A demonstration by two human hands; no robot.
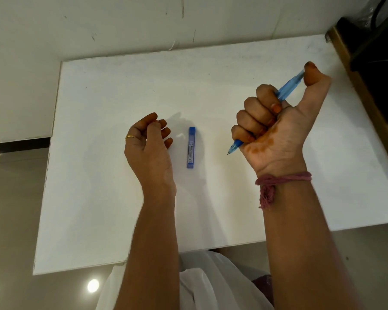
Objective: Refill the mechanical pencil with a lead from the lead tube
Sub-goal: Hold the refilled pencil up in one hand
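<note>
Hands hover over a white table (pixel 99 198), seen from above. The right hand (pixel 276 128) is raised above the table's right half, fingers clenched in a fist around a blue mechanical pencil (pixel 287 88). Its long axis runs diagonally: the metal tip pokes out below the little finger, aiming down and toward the person's left, while the back end rises away to the upper right, where the thumb presses on it. A pink thread bracelet (pixel 285 178) circles that wrist. Between the hands, flat on the table and touched by neither, lies the blue lead tube (pixel 191 147), its long axis running straight away from the person. The left hand (pixel 150 144), just beside the tube, is loosely curled and grasps nothing visible; a gold ring (pixel 130 137) sits on one finger. A dark object (pixel 376 52) stands at the table's far right edge, well apart from both hands.
</note>
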